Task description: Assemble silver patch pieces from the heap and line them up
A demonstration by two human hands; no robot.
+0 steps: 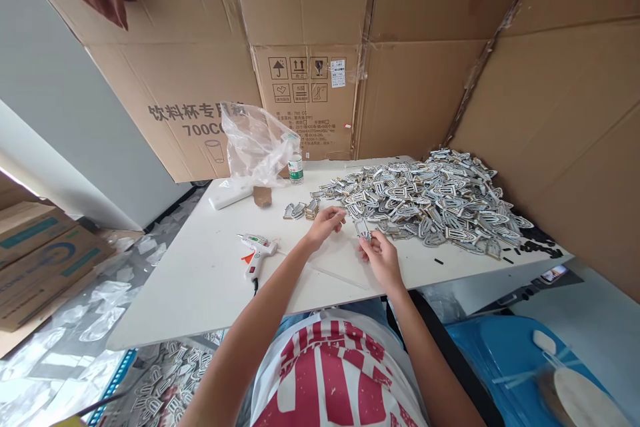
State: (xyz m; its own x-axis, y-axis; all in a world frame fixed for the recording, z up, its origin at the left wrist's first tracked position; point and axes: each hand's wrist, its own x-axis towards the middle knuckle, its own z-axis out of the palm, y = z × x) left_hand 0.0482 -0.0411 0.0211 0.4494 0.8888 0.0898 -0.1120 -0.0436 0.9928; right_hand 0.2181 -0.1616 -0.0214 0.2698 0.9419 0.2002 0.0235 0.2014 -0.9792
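Between the thumb and fingers of my right hand (383, 259) is a small flat grey-and-white cutout piece (361, 227), held upright above the table. My left hand (326, 227) hovers just to the left of it with the fingers pinched together; what they hold, if anything, is too small to make out. A white hot glue gun (259, 251) with an orange trigger lies on its side left of my hands. Beyond my hands, a large pile of similar cutout pieces (425, 197) spreads over the right half of the table.
A small stack of pieces (312, 209), a brown scrap (263, 197), a labelled bottle (296, 168) and a clear plastic bag (257, 147) stand toward the back of the white table (200, 280). Cardboard walls (415, 93) enclose it. A blue stool (500, 347) is at lower right.
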